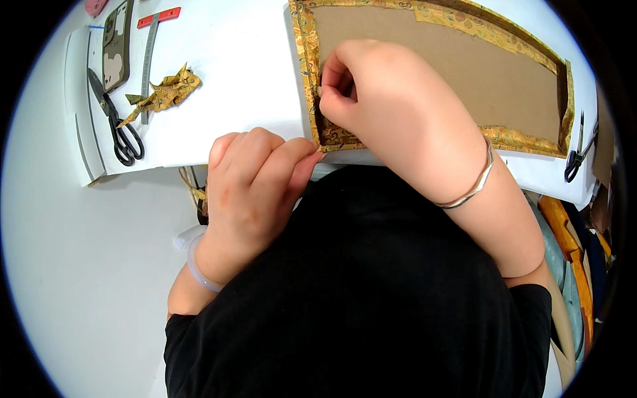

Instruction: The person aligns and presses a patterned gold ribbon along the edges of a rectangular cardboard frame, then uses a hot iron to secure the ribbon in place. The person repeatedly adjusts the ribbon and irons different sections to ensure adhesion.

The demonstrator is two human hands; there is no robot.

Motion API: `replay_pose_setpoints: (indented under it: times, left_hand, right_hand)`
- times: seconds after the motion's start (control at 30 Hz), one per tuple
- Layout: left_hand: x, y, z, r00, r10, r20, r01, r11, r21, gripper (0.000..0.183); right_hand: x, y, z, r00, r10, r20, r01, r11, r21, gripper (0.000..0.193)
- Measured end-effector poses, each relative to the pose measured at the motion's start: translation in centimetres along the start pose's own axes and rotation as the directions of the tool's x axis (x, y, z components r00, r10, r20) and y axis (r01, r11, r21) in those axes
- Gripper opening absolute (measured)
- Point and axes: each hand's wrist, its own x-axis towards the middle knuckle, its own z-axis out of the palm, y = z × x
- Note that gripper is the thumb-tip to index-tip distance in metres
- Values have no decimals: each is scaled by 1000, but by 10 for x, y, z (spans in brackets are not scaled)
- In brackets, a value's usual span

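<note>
A shallow box with a brown board base and walls wrapped in gold patterned brocade lies on the white table, partly beneath my right hand. My left hand is closed, with thumb and index finger pinching the box's near left corner. Bent over the left wall from inside, my right hand has its thumb and fingers closed by the brocade lining. What sits between those fingertips is hidden. Along the inner edges, strips of the gold fabric are folded down onto the base.
A crumpled brocade scrap lies over a steel ruler with a red crosspiece. Black scissors and a phone are at the left. Another dark-handled tool is at the right edge. Coloured fabrics are piled below the table at right.
</note>
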Motion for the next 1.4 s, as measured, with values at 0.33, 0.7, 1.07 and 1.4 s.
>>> replay_pose_setpoints:
  times: [0.33,0.7,1.07,1.4]
  left_hand:
    - [0,1,-1,999,-31,36,30,999,19,21]
    - [3,-2,-2,997,68,24,-69,996,48,20]
    - [34,-6,-26,920,225,320,-267,959,95,25]
    - [64,-2,-34,843,238,483,-262,965,-18,20]
  right_hand:
    - [-2,-12,-14,962,188,199,-209,974,88,34]
    - [-3,-2,-10,975,149,163,-176,970,166,29]
    - [-6,9,-10,983,139,122,-167,950,264,24]
    - [-9,11,-7,995,76,59,-87,975,202,22]
